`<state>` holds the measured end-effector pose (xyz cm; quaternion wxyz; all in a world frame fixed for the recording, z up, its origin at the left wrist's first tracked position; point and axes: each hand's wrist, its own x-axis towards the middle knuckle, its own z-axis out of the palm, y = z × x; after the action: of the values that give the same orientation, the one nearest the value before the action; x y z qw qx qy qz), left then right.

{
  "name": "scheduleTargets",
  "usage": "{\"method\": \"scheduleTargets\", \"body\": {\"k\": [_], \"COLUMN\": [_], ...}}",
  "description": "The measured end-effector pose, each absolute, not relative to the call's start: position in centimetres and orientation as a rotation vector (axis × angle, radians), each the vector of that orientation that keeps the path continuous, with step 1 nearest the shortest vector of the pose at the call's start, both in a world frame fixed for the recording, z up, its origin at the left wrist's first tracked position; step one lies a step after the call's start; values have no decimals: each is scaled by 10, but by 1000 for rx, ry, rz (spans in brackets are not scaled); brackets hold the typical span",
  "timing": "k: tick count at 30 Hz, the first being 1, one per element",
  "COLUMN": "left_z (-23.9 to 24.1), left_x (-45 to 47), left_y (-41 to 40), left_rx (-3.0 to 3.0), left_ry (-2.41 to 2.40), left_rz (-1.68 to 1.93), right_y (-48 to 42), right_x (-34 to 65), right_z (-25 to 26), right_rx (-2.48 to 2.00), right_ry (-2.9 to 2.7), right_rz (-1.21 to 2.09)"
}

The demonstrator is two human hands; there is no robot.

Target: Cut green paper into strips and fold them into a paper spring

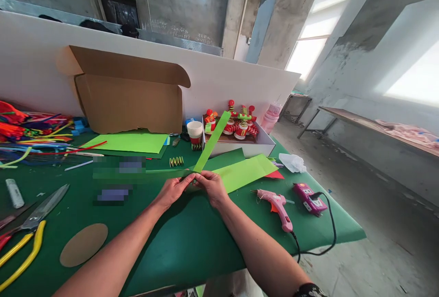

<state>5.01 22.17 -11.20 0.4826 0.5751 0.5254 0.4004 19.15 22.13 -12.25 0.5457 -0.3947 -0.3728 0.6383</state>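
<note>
My left hand [174, 192] and my right hand [213, 186] meet over the middle of the table, with thumbs and fingertips pinched together. Between them is the joined end of two paper strips. The light green paper strip [213, 140] rises away from my fingers toward the back. A dark green paper strip [168, 173] runs off to the left and is hard to tell from the tabletop. Beyond my right hand lies a wide light green paper piece [248, 172], partly over a dark green sheet [228, 159]. A small folded paper spring [176, 161] rests behind my left hand.
Right: a pink glue gun [277, 205], its cord and a purple power strip [309, 198]. Left: yellow-handled scissors [41, 214], a cardboard oval [84, 244] and pipe cleaners [44, 135]. Behind: paper cups [195, 131], a white box [236, 147] of red figures, an open cardboard box [130, 105].
</note>
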Motion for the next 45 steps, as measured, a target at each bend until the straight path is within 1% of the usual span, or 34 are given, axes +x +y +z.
{"method": "scheduleTargets", "body": {"k": [6, 12, 18, 21, 27, 29, 37, 45], "left_z": [-111, -99, -108, -111, -109, -108, -111, -111], "left_x": [48, 50, 52, 52, 46, 46, 51, 49], "left_y": [222, 220, 221, 223, 223, 222, 224, 228], "left_rx": [1455, 1500, 1452, 1417, 1385, 1395, 1462, 1488], "left_ry": [1328, 1296, 1310, 1315, 1319, 1297, 1153, 1084], "left_rz": [1010, 1044, 1062, 1072, 1070, 1057, 1012, 994], "right_y": [223, 221, 223, 221, 216, 217, 223, 221], "right_x": [194, 193, 189, 188, 189, 191, 193, 192], "right_z": [-123, -126, -130, -127, -116, -115, -120, -120], "right_rx": [-883, -932, -966, -950, -872, -888, -993, -951], "right_ry": [-846, -1000, -1179, -1216, -1182, -1163, -1178, -1022], "right_rz": [1554, 1579, 1357, 1308, 1476, 1478, 1235, 1370]}}
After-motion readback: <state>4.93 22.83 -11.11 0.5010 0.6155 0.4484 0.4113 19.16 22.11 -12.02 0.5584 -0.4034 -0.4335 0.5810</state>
